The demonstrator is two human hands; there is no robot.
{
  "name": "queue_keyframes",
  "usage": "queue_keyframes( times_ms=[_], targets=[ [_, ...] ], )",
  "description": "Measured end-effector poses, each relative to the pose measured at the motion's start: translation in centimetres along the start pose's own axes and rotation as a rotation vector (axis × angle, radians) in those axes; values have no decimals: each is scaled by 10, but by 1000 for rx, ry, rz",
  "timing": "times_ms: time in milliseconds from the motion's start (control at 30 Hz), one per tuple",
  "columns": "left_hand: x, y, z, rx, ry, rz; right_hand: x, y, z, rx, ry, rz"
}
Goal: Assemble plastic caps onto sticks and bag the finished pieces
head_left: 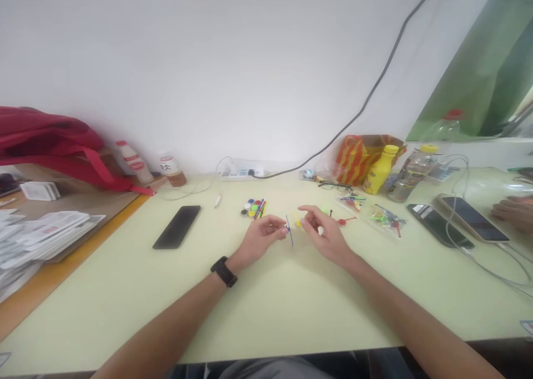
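My left hand (266, 235), with a black watch at the wrist, pinches a thin blue plastic piece (291, 236) between thumb and fingertips. The piece looks like a narrow bar seen nearly edge-on, with a small hub in its middle. Just to its right is my right hand (327, 236), index finger stretched out and thumb apart, holding nothing that I can make out. A small yellow plastic piece (297, 222) shows by its fingertips; whether they touch it I cannot tell. Beyond my left hand lie several coloured discs (251, 206) and thin coloured sticks (260, 208).
Red and green plastic parts (341, 222) and bagged parts (385, 219) lie right. A black phone (177, 227) is at left; two phones (474, 218) with cables lie right. Bottles (381, 169), a striped bag (350, 160) and a power strip (241, 171) line the wall. Another person's hand (514, 212) rests far right.
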State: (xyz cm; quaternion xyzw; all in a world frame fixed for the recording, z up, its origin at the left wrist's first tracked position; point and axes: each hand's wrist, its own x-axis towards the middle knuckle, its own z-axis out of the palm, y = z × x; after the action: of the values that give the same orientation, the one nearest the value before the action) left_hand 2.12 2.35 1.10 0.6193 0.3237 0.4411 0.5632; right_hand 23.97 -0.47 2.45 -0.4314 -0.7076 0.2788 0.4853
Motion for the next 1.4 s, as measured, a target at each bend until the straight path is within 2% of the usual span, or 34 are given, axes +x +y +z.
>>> queue_keyframes(
  times_ms=[133, 233, 400, 700, 800, 900, 1100, 1400],
  targets=[
    [0, 2, 0, -50, 8, -7, -3, -2, 4, 81, -75, 1],
    [-1, 4, 1, -62, 18, -25, -4, -1, 9, 162, -93, 47],
    [1, 1, 0, -84, 25, -26, 0, 4, 7, 279, -237, 143],
    [0, 1, -1, -72, 35, -19, 1, -4, 11, 336, -236, 217],
    [0, 2, -1, -63, 54, -15, 1, -3, 10, 316, -185, 200],
    [2, 2, -4, -90, 108, -35, 4, 2, 6, 274, -77, 198],
    [6, 2, -12, -376, 122, -130, 11, 16, -8, 246, 87, 237],
    [9, 3, -19, -587, 161, -198, 14, 26, -14, 202, 137, 250]
  ],
)
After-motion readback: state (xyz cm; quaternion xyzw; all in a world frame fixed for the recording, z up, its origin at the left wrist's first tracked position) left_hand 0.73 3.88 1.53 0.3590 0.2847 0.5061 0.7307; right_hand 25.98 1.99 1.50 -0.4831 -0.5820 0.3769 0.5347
